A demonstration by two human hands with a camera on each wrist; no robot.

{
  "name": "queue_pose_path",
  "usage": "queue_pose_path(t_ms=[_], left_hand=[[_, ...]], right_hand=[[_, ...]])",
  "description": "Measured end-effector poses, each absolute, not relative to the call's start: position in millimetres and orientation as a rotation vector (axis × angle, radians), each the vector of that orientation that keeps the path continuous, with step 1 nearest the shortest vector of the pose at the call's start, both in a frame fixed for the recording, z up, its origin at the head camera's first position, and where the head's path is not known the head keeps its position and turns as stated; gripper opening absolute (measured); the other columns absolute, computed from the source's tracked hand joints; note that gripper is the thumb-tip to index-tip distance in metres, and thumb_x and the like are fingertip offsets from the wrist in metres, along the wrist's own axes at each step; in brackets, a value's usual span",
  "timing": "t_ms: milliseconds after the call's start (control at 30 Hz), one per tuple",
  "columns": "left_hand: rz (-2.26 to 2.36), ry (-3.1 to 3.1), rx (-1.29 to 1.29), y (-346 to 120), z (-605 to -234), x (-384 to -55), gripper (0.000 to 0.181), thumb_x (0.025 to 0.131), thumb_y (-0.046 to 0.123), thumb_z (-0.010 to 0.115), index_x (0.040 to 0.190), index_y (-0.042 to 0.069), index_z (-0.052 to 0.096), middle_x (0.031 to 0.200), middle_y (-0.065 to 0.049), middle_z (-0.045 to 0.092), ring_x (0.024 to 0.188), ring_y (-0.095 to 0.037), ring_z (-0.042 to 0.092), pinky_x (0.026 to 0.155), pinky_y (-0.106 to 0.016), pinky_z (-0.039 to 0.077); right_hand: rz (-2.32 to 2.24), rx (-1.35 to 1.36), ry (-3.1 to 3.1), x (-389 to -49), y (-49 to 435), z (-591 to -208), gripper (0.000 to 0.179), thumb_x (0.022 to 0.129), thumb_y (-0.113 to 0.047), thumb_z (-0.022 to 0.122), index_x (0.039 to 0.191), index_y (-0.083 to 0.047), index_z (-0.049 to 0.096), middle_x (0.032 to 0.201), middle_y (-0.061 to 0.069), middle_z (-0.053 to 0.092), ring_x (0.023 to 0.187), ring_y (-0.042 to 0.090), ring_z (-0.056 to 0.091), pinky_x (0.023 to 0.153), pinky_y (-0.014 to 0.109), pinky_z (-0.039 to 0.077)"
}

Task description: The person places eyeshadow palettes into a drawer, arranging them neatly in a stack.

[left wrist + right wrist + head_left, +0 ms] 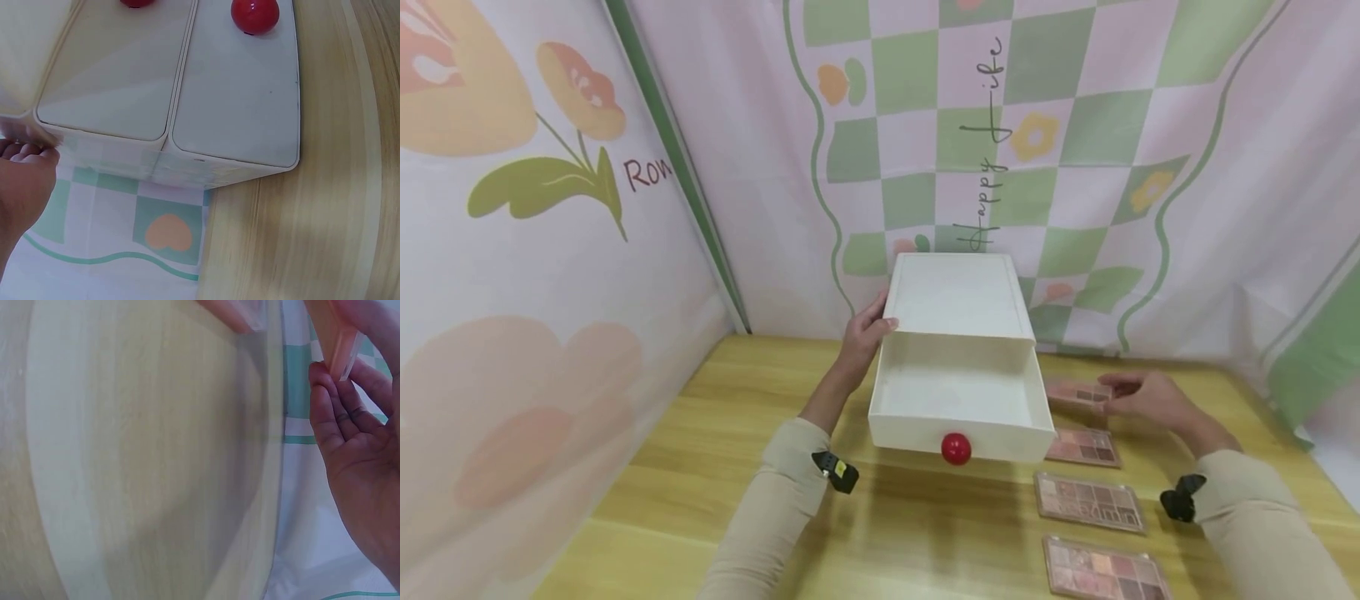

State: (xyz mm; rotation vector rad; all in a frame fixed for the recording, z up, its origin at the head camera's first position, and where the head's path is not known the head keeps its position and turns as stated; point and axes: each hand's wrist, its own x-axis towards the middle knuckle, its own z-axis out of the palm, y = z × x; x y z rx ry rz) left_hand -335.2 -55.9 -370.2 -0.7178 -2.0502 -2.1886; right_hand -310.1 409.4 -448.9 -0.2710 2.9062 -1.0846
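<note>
A white drawer cabinet stands on the table with its top drawer pulled out. A red round knob sits on that drawer's front. My left hand grips the cabinet's left side, thumb over the top edge; in the left wrist view, the hand has its fingers curled at the cabinet's corner. To the right of the drawer, my right hand pinches an eyeshadow palette. The right wrist view shows this palette edge-on between thumb and fingers.
Three more eyeshadow palettes, a near one, a middle one and a farther one, lie in a column on the wooden table. Two closed drawers show in the left wrist view, one the lower drawer. A patterned curtain hangs behind.
</note>
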Motion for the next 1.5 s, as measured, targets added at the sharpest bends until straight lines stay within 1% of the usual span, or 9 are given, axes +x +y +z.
queue_pose_path(t_ms=[167, 233, 500, 733, 800, 1033, 1167, 1267, 1500], left_hand=[[-2.181, -2.052, -0.708, -55.7, -368.7, -336.5, 0.075, 0.092, 0.022, 0.051, 0.158, -0.002, 0.026, 0.169, -0.017, 0.022, 0.158, -0.029, 0.024, 0.129, -0.044, 0.026], [-2.187, -2.058, -0.702, -55.6, -370.4, -336.4, 0.075, 0.091, 0.021, 0.052, 0.158, -0.002, 0.026, 0.17, -0.017, 0.021, 0.158, -0.028, 0.022, 0.129, -0.042, 0.025], [-2.2, -2.05, -0.706, -55.5, -371.0, -336.2, 0.073, 0.092, 0.019, 0.052, 0.158, -0.002, 0.027, 0.169, -0.017, 0.024, 0.158, -0.03, 0.024, 0.129, -0.042, 0.026], [-2.209, -2.031, -0.708, -55.1, -367.0, -336.8, 0.074, 0.092, 0.019, 0.053, 0.158, -0.003, 0.026, 0.169, -0.018, 0.023, 0.158, -0.029, 0.025, 0.129, -0.041, 0.025], [-2.213, -2.023, -0.714, -55.1, -366.6, -337.5, 0.074, 0.092, 0.018, 0.053, 0.158, -0.003, 0.025, 0.169, -0.018, 0.022, 0.158, -0.029, 0.024, 0.129, -0.041, 0.025], [-2.23, -2.022, -0.719, -56.9, -367.9, -335.6, 0.076, 0.092, 0.018, 0.052, 0.158, -0.004, 0.022, 0.17, -0.018, 0.02, 0.158, -0.03, 0.022, 0.129, -0.043, 0.024], [-2.23, -2.016, -0.718, -57.0, -368.3, -335.5, 0.075, 0.092, 0.018, 0.052, 0.158, -0.004, 0.023, 0.17, -0.018, 0.019, 0.158, -0.03, 0.022, 0.129, -0.043, 0.024], [-2.242, -2.017, -0.716, -57.0, -369.1, -335.4, 0.076, 0.092, 0.017, 0.052, 0.159, -0.003, 0.022, 0.17, -0.018, 0.017, 0.159, -0.03, 0.021, 0.129, -0.042, 0.024], [-2.272, -2.009, -0.726, -57.2, -369.4, -334.7, 0.076, 0.092, 0.017, 0.053, 0.159, -0.001, 0.021, 0.171, -0.017, 0.017, 0.159, -0.03, 0.02, 0.129, -0.043, 0.024]], right_hand=[[-1.1, -0.284, 2.921, -309.9, 410.3, -442.5, 0.061, 0.084, -0.021, 0.082, 0.129, 0.013, 0.061, 0.107, 0.019, 0.074, 0.081, -0.009, 0.058, 0.07, 0.016, 0.054], [-1.099, -0.29, 2.924, -306.4, 410.8, -442.3, 0.06, 0.084, -0.021, 0.082, 0.129, 0.013, 0.062, 0.105, 0.016, 0.075, 0.08, -0.009, 0.058, 0.069, 0.016, 0.055], [-1.085, -0.327, 2.991, -297.8, 412.3, -430.4, 0.058, 0.085, -0.02, 0.081, 0.129, 0.012, 0.062, 0.102, 0.008, 0.074, 0.08, -0.01, 0.058, 0.068, 0.016, 0.054], [-1.125, -0.338, 3.008, -293.0, 411.1, -412.4, 0.053, 0.085, -0.018, 0.08, 0.127, 0.01, 0.063, 0.09, -0.021, 0.066, 0.079, -0.009, 0.058, 0.067, 0.016, 0.054], [-1.134, -0.347, 3.012, -291.1, 410.9, -406.3, 0.052, 0.085, -0.018, 0.08, 0.127, 0.009, 0.064, 0.089, -0.025, 0.064, 0.08, -0.01, 0.058, 0.068, 0.016, 0.054], [-1.11, -0.248, 3.02, -281.6, 410.7, -388.2, 0.059, 0.086, -0.027, 0.08, 0.13, 0.008, 0.062, 0.09, -0.024, 0.066, 0.079, -0.011, 0.059, 0.067, 0.015, 0.054], [-1.099, -0.251, 3.068, -277.7, 409.8, -380.2, 0.058, 0.086, -0.026, 0.081, 0.128, 0.009, 0.063, 0.085, -0.031, 0.062, 0.077, -0.012, 0.058, 0.065, 0.012, 0.052], [-1.113, -0.264, 3.079, -274.7, 408.8, -374.8, 0.058, 0.085, -0.024, 0.081, 0.128, 0.011, 0.063, 0.084, -0.033, 0.062, 0.077, -0.013, 0.059, 0.066, 0.011, 0.052], [-1.143, -0.29, 3.076, -268.6, 408.5, -361.8, 0.053, 0.085, -0.02, 0.081, 0.126, 0.008, 0.064, 0.085, -0.032, 0.064, 0.078, -0.011, 0.061, 0.066, 0.012, 0.053]])
